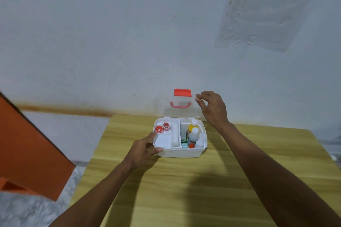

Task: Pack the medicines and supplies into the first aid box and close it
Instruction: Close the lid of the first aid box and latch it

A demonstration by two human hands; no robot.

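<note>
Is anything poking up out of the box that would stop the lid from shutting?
Nothing visible seems to block it. The clear lid stands upright behind the first aid box, the right hand at its edge. The bottles look level with the rim, though their exact height is hard to tell.

We note the white first aid box open on the tabletop, clear lid upright; two red-capped rolls in its tray, bottles standing right.
</note>
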